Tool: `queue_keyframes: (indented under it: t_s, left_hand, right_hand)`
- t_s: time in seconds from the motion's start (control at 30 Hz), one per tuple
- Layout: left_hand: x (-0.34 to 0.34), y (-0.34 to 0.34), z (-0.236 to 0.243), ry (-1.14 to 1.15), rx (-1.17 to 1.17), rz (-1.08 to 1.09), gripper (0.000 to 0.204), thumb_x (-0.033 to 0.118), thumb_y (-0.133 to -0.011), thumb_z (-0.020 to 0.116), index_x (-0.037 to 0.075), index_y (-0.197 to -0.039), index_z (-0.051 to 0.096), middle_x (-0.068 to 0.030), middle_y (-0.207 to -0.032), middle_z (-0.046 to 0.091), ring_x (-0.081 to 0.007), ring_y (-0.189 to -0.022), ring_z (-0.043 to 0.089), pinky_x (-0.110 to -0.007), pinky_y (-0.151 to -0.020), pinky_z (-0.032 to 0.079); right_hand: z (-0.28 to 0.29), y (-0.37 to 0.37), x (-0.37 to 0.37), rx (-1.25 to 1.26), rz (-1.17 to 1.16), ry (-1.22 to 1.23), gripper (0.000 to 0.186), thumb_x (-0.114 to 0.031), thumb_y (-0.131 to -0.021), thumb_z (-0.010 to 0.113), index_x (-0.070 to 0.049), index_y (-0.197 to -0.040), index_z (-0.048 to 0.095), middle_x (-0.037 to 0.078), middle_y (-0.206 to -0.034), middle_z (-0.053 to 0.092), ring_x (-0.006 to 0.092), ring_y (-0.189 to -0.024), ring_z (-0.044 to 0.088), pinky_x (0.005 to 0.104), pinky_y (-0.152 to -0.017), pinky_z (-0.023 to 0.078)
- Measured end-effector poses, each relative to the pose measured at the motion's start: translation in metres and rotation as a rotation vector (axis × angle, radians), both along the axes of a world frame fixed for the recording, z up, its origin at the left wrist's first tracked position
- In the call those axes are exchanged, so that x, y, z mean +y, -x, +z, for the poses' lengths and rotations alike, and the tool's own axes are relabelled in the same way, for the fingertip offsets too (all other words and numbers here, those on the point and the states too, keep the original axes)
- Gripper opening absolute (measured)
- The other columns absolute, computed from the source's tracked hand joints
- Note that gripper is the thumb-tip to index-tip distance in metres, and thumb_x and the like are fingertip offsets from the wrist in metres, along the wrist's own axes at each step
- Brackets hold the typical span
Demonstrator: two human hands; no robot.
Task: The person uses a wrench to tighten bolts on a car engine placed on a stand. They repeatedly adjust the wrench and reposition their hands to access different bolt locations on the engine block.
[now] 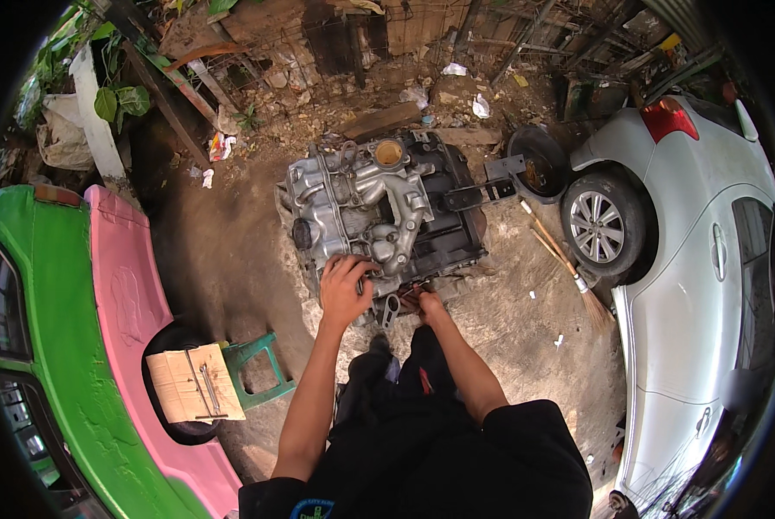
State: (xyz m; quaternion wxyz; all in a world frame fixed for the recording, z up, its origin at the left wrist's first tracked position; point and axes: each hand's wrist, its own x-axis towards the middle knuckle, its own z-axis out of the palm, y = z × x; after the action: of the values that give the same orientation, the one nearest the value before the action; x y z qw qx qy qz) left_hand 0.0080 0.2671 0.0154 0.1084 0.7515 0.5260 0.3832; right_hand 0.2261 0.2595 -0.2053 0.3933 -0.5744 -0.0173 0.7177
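Observation:
A car engine (357, 195) sits on the ground before me, silver metal on its left and black on its right. My left hand (344, 285) rests on its near left edge, fingers apart and slightly bent over the metal, with nothing seen in them. My right hand (426, 303) is low at the engine's near side, fingers closed; what they hold, if anything, is too small and shaded to make out. Between the two hands a grey metal bracket (390, 309) with a slot juts toward me. A round tan opening (389, 154) shows on the engine's far side.
At left, a green and pink car (119, 285) stands beside a green stool (262, 368) and cardboard (175, 385) bearing wrenches (207, 389). To the right are a silver car (664, 320), a broom (582, 285) and a black basin (539, 164). Planks (383, 121) and litter lie beyond the engine.

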Motion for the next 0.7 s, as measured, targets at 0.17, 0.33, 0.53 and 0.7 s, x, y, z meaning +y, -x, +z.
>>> queue_keyframes:
  t_s: [0.17, 0.33, 0.53, 0.7]
  left_hand:
    - [-0.002, -0.004, 0.004, 0.034, -0.005, 0.041, 0.024, 0.005, -0.076, 0.062, 0.012, -0.094, 0.076, -0.0053, -0.103, 0.073, -0.0289, -0.101, 0.068, -0.046, -0.105, 0.047]
    - [-0.002, -0.007, 0.008, 0.115, -0.029, 0.069, 0.022, 0.005, -0.076, 0.062, 0.011, -0.092, 0.076, -0.005, -0.102, 0.073, -0.0285, -0.101, 0.068, -0.046, -0.107, 0.046]
    - [-0.008, -0.019, 0.005, 0.109, -0.055, 0.21, 0.022, 0.006, -0.076, 0.061, 0.012, -0.091, 0.076, -0.0038, -0.105, 0.075, -0.0263, -0.105, 0.069, -0.045, -0.109, 0.046]
    - [-0.014, -0.032, 0.004, 0.08, -0.054, 0.304, 0.022, 0.005, -0.075, 0.06, 0.011, -0.091, 0.076, -0.0041, -0.108, 0.076, -0.0243, -0.11, 0.07, -0.044, -0.111, 0.044]
  right_hand:
    - [-0.012, -0.002, 0.01, 0.052, -0.01, -0.006, 0.03, -0.007, -0.107, 0.058, 0.004, -0.134, 0.049, 0.025, -0.122, 0.069, 0.0392, -0.104, 0.073, 0.0498, -0.085, 0.069]
    - [-0.03, 0.003, 0.006, -0.055, -0.044, -0.048, 0.026, -0.001, -0.105, 0.06, 0.003, -0.13, 0.055, 0.018, -0.118, 0.068, 0.035, -0.101, 0.072, 0.051, -0.086, 0.069]
    - [-0.041, -0.002, 0.01, 0.137, -0.194, 0.065, 0.021, 0.002, -0.103, 0.062, 0.002, -0.124, 0.06, 0.013, -0.115, 0.067, 0.03, -0.101, 0.069, 0.053, -0.087, 0.068]
    - [-0.039, 0.005, 0.008, -0.07, -0.114, -0.032, 0.022, 0.004, -0.103, 0.059, 0.003, -0.124, 0.054, 0.018, -0.11, 0.066, 0.0376, -0.095, 0.071, 0.0574, -0.079, 0.067]
